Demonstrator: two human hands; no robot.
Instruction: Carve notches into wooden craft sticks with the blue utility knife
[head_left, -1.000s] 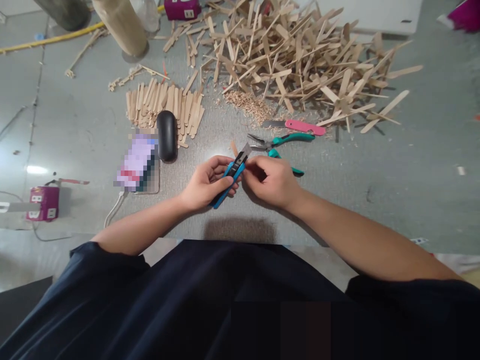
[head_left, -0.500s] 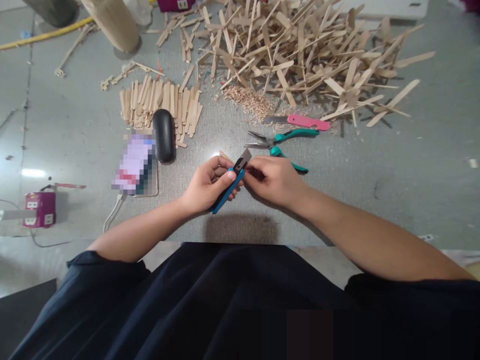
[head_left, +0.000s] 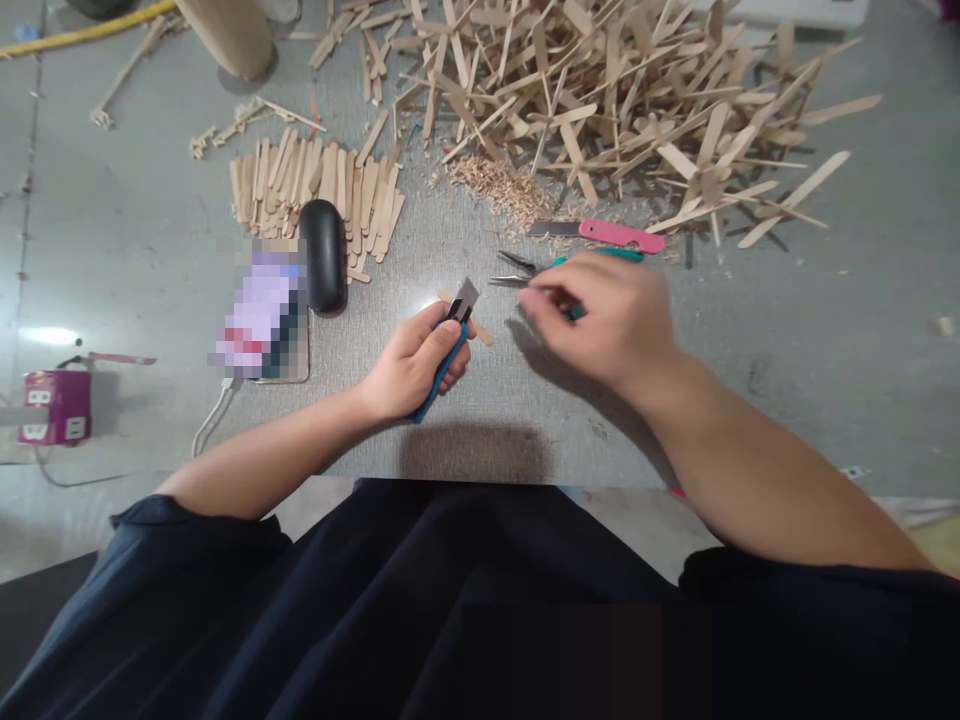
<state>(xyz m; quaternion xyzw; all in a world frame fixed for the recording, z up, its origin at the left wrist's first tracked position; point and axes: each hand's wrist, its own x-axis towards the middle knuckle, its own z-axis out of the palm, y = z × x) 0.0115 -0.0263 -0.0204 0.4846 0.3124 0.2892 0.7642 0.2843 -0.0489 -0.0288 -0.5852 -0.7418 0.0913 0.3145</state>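
My left hand (head_left: 416, 362) is closed around a blue utility knife (head_left: 441, 372), whose wide metal blade points up and away from me. Both ends of a thin wooden stick (head_left: 482, 333) show from behind the knife and fingers; whether the hand grips it too I cannot tell. My right hand (head_left: 600, 315), slightly blurred, hovers with thumb and fingers drawn together, and anything small between them is hidden. Under it lie needle-nose pliers (head_left: 517, 280) with green handles, mostly covered. A pink-handled folding knife (head_left: 621, 237) rests just beyond.
A large heap of wooden craft sticks (head_left: 622, 110) fills the back, with shavings (head_left: 506, 190) at its front edge. Leftward are a row of sticks (head_left: 330, 175), a black case (head_left: 323, 255), a blurred-out phone (head_left: 259, 310) with a cable, and a purple socket block (head_left: 56, 407).
My right hand has left the left hand and moved right, over the pliers. My left hand keeps the utility knife and shows more of the wooden stick. The view has shifted slightly.
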